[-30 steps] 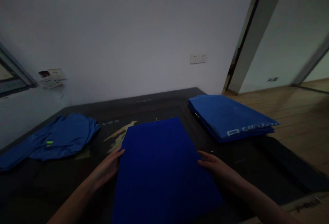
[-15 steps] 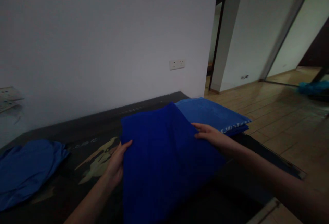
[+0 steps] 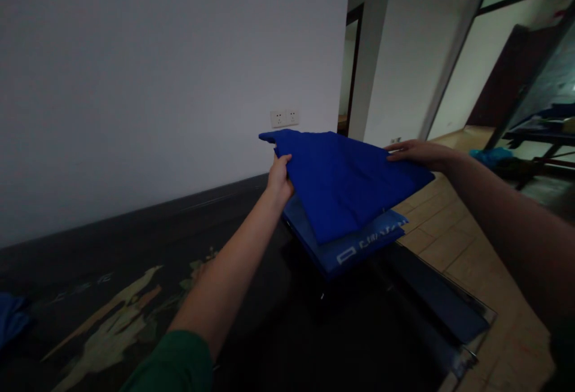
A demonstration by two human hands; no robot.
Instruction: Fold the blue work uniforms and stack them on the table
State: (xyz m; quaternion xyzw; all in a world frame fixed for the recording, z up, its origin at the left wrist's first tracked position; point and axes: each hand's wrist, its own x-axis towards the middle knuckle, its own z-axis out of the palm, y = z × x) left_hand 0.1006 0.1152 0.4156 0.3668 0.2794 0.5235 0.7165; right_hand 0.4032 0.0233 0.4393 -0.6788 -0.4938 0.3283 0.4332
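Observation:
A folded piece of deep blue cloth (image 3: 345, 173) is held up between my two hands, slanting above a stack of folded blue cloth (image 3: 359, 248) with white lettering along its front edge. My left hand (image 3: 281, 179) grips its left edge, thumb on top and fingers underneath. On the far right edge, my right hand (image 3: 415, 153) pinches the cloth, with part of the fingers hidden. The held cloth covers most of the stack's top. Whether the two touch I cannot tell.
The stack lies on a dark table (image 3: 269, 320) with a painted pale pattern. Another crumpled blue cloth (image 3: 11, 317) shows at the left edge. Behind stands a white wall with a socket (image 3: 284, 118). Tiled floor (image 3: 453, 230) lies to the right.
Both hands have carried the deep blue cloth forward and to the right, from over the near table to above the stack. The view has turned to the right.

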